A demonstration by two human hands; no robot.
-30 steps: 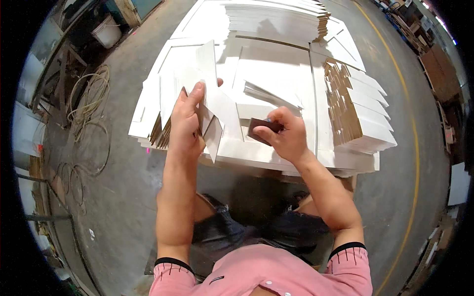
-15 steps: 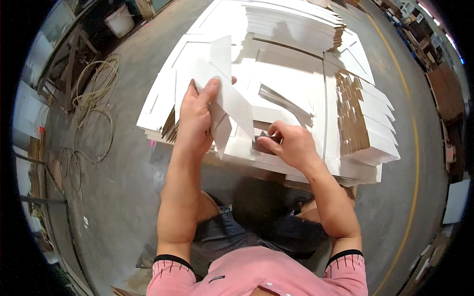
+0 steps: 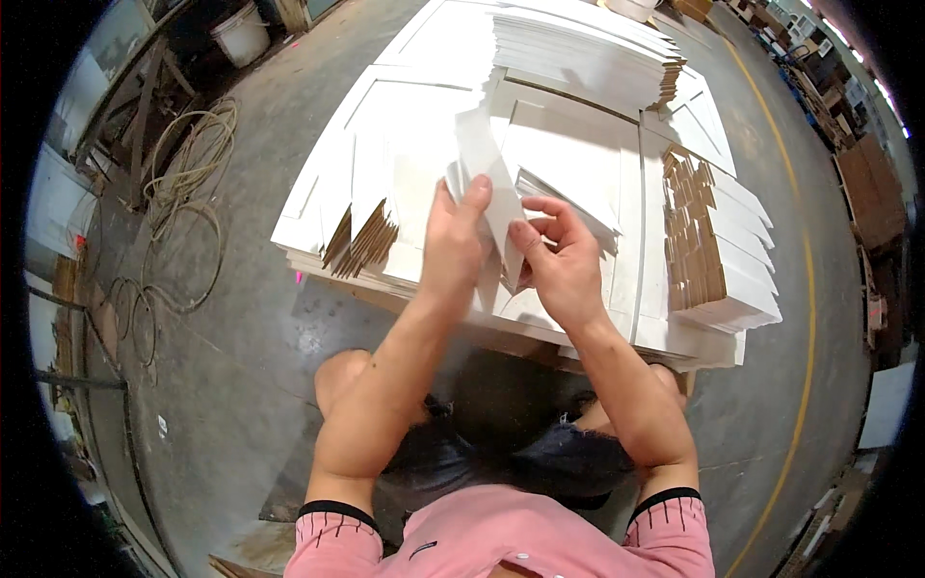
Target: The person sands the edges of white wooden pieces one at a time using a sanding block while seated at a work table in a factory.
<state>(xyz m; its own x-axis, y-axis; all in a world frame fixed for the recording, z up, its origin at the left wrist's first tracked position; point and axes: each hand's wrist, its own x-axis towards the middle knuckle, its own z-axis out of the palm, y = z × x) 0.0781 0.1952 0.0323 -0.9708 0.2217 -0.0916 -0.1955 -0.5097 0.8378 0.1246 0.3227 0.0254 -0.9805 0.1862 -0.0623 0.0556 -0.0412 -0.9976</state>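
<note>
The folded piece [image 3: 487,183] between my left hand [image 3: 453,246] and right hand [image 3: 559,265] is white card, matt and smooth. The flat sheets [image 3: 578,154] beneath share that matt white face. The stacked blanks [image 3: 708,255] show raw brown corrugated edges. The floor [image 3: 241,347] is rough grey concrete. My sleeves [image 3: 332,535] are pink cloth.

A coiled hose [image 3: 188,164] and a white bucket [image 3: 241,34] sit on the concrete floor [image 3: 231,385].

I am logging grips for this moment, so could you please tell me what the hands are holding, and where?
Both hands hold one white folded cardboard piece: the left hand along its left edge, the right hand pinching its lower part.
</note>
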